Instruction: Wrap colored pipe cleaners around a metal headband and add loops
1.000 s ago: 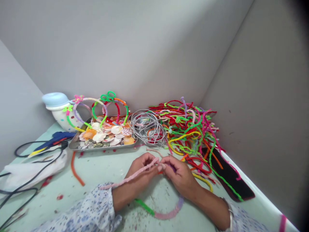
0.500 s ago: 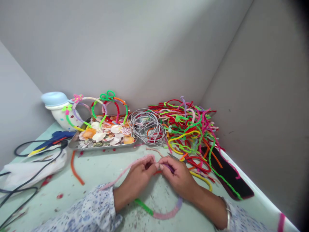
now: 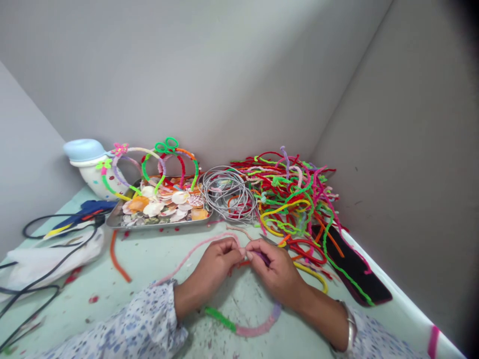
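Note:
My left hand (image 3: 215, 267) is closed, thumb and forefinger pinching the end of a pink pipe cleaner (image 3: 192, 250), whose length curves left and back toward my sleeve. Fingertip to fingertip with it, my right hand (image 3: 277, 269) is closed round a purple-wrapped part of a curved headband. Below my hands shows the rest of that headband (image 3: 254, 330), covered in green, pink and lavender fuzzy sections. A bit of orange-red shows between my hands. Just beyond my right hand lie scissors (image 3: 309, 249) with red handles.
A metal tray (image 3: 160, 227) of seashells stands at the back, finished-looking headbands (image 3: 149, 154) leaning over it. Beside it are a coil of grey wire (image 3: 228, 194) and a tangled heap of pipe cleaners (image 3: 292, 194). Black cables (image 3: 41, 279) lie left; a black phone-like slab (image 3: 359, 274), right.
The pink pipe cleaner lies in a wider curve behind my left hand. My hands stay nearly in place, still pinching; the headband's green end has shifted slightly left.

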`<state>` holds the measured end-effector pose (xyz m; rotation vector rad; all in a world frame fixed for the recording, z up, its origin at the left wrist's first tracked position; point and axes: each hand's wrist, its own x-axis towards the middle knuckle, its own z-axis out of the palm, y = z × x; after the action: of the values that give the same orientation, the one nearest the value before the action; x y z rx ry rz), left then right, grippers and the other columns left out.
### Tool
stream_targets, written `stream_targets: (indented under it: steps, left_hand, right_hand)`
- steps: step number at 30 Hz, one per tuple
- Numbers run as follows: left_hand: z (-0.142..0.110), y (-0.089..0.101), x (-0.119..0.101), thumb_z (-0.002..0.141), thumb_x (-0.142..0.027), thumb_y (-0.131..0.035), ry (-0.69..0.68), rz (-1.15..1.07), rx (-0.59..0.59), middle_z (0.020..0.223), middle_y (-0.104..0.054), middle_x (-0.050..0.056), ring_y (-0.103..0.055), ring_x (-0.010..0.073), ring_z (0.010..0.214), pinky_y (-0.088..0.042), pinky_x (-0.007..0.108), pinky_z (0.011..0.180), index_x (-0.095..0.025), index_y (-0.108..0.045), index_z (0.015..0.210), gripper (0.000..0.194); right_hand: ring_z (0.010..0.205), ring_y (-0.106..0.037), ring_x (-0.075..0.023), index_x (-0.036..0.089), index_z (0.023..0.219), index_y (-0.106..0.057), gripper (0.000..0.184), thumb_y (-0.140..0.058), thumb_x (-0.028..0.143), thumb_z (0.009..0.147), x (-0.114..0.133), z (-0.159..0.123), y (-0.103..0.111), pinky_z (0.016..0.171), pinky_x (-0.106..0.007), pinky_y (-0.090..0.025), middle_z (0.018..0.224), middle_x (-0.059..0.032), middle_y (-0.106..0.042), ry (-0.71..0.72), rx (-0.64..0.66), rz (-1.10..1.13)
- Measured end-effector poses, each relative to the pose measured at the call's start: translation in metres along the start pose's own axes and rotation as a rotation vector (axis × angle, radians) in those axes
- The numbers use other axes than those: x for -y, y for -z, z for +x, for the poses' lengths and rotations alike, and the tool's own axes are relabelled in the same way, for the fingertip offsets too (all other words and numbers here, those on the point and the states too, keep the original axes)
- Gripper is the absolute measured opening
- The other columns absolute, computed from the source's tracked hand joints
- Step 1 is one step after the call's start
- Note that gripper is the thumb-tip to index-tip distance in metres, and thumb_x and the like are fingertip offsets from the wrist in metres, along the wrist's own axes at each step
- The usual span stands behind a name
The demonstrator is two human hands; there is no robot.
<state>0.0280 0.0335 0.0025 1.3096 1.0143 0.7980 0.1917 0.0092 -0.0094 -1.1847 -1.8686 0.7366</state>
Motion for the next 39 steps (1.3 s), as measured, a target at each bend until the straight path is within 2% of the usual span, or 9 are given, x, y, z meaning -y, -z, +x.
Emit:
stream_targets:
  steps: [5,23,30,39]
  left_hand:
    - [-0.001,0.001,-0.001,0.079,-0.033,-0.055,-0.02,0.052,0.01,0.053,-0.041,-0.004,-0.037,0.0097,0.051,-0.027,0.024,0.051,-0.017,-0.048,0.059,0.027]
    - [-0.001,0.0,0.006,0.078,-0.032,-0.058,0.051,-0.135,0.039,0.056,-0.048,-0.002,-0.042,0.0086,0.051,-0.031,0.021,0.048,-0.015,-0.053,0.064,0.022]
    - [-0.002,-0.002,-0.001,0.076,-0.025,-0.053,0.078,-0.19,0.052,0.055,-0.05,-0.002,-0.039,0.0081,0.047,-0.029,0.022,0.047,-0.015,-0.055,0.063,0.017]
    - [-0.005,-0.004,-0.008,0.07,-0.02,-0.051,0.136,-0.238,0.06,0.052,-0.049,-0.002,-0.039,0.0085,0.046,-0.028,0.021,0.046,-0.014,-0.054,0.057,0.015]
  right_hand:
    - [0.07,-0.059,-0.0147,0.02,0.093,-0.06,0.013,-0.048,0.019,0.09,-0.001,0.0,0.0,0.066,-0.024,-0.044,0.079,-0.0015,-0.066,0.002,-0.015,-0.002]
    - [0.065,-0.057,-0.0129,0.02,0.09,-0.059,0.011,-0.048,0.018,0.089,0.003,-0.002,0.001,0.061,-0.022,-0.043,0.075,0.0002,-0.064,0.041,-0.026,0.005]
    - [0.071,-0.062,-0.0136,0.02,0.093,-0.059,0.011,-0.048,0.018,0.091,0.006,-0.002,0.002,0.067,-0.023,-0.045,0.08,-0.0011,-0.068,0.042,0.006,0.074]
    - [0.069,-0.061,-0.0138,0.019,0.092,-0.059,0.009,-0.05,0.02,0.09,0.003,-0.005,0.001,0.065,-0.023,-0.044,0.078,-0.0015,-0.067,0.066,-0.031,0.015]
